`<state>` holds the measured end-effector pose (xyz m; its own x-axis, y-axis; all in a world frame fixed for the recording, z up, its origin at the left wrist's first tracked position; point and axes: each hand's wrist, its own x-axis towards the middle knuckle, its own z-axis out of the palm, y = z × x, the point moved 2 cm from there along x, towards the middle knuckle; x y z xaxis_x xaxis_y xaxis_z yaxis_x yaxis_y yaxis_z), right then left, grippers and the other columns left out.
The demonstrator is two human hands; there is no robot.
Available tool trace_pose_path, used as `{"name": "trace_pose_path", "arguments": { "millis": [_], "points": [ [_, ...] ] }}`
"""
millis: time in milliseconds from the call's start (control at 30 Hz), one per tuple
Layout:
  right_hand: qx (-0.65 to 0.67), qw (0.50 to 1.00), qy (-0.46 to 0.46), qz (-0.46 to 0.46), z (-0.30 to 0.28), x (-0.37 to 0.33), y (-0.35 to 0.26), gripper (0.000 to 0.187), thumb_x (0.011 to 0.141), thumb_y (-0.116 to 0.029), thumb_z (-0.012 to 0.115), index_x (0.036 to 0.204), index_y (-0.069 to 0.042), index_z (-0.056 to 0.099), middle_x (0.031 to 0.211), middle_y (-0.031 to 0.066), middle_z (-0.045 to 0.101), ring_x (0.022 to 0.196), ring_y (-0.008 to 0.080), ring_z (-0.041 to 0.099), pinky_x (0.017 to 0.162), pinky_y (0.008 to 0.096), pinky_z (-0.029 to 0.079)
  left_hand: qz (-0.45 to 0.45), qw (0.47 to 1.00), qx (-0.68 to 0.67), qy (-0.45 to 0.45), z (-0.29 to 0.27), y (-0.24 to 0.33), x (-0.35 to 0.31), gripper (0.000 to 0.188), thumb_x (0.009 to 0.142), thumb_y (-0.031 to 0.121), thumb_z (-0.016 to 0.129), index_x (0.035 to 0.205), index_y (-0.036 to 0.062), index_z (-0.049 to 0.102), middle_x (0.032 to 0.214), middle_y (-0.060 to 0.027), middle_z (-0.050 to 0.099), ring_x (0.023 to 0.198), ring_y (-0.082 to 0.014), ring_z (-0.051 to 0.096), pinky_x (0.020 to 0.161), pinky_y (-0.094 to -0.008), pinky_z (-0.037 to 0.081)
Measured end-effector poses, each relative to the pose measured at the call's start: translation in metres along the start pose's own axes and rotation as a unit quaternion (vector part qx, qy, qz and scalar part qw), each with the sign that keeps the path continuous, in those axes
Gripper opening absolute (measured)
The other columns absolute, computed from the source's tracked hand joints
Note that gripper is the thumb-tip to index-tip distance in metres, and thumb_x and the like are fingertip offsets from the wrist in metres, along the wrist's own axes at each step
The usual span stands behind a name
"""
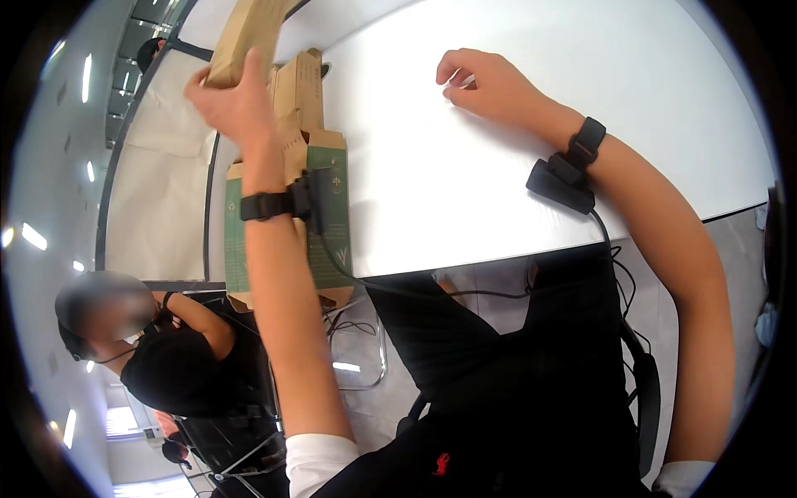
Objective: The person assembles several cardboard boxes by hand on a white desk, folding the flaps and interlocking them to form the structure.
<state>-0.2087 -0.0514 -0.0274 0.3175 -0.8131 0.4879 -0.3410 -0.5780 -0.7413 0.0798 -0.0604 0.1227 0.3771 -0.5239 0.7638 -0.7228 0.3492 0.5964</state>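
My left hand [235, 104] grips the lower end of a long brown cardboard box [247, 41] and holds it raised at the far left, above other boxes. The box runs out at the upper edge of the view. Below it, a brown carton [309, 87] stands partly in a larger green-and-brown cardboard box [330, 212] with its flaps up. My left forearm hides part of that larger box. Over the white table [465, 199], my right hand [491, 87] has loosely curled fingers, a gap between them and the thumb, and nothing visible in it.
A beige partition panel [162, 166] stands left of the boxes. At the lower left sits a person in black [178, 357]. Cables from the black devices on my wrists hang past the table's front edge. A metal chair frame [378, 365] shows beneath.
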Motion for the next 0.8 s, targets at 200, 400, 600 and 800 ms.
{"name": "trace_pose_path", "arguments": {
  "millis": [200,400,600,800],
  "points": [
    [-0.07,0.997,-0.019,-0.013,0.005,-0.003,-0.01,0.016,0.089,-0.008,0.067,0.105,-0.007,0.064,0.105,0.0075,0.067,0.101,0.0234,0.065,0.087,0.0368,0.055,-0.07,0.97,0.231,-0.025,-0.039,-0.088,0.021,0.078,0.077,0.039,0.084,0.131,-0.0026,0.045,0.129,-0.0263,0.055,0.116,-0.0395,0.06,0.098,-0.047,0.05],
    [-0.046,0.998,-0.038,-0.031,0.008,-0.003,-0.008,0.021,0.086,-0.007,0.069,0.106,-0.009,0.064,0.11,0.0089,0.066,0.107,0.0258,0.064,0.091,0.0393,0.054,-0.062,0.893,0.433,-0.109,-0.048,-0.114,0.026,0.084,0.078,0.051,0.081,0.135,0.0013,0.045,0.131,-0.0264,0.054,0.119,-0.0427,0.058,0.1,-0.0491,0.049],
    [-0.091,0.994,-0.035,-0.054,0.011,-0.009,-0.009,0.027,0.083,-0.011,0.065,0.11,-0.009,0.064,0.113,0.0148,0.067,0.109,0.0323,0.064,0.092,0.0439,0.052,0.005,0.913,0.325,-0.248,-0.08,-0.022,0.016,0.083,0.082,0.052,0.08,0.138,-0.0011,0.05,0.135,-0.0277,0.057,0.121,-0.0407,0.06,0.1,-0.0465,0.049],
    [-0.054,0.992,-0.08,-0.081,0.027,-0.014,-0.041,0.038,0.085,-0.013,0.067,0.121,-0.008,0.06,0.11,0.0174,0.062,0.105,0.0351,0.062,0.089,0.0466,0.051,-0.048,0.862,0.374,-0.338,-0.188,-0.013,-0.064,0.072,0.091,0.042,0.075,0.141,-0.0058,0.052,0.129,-0.0289,0.061,0.121,-0.0386,0.06,0.101,-0.0454,0.048]
  ]
}}
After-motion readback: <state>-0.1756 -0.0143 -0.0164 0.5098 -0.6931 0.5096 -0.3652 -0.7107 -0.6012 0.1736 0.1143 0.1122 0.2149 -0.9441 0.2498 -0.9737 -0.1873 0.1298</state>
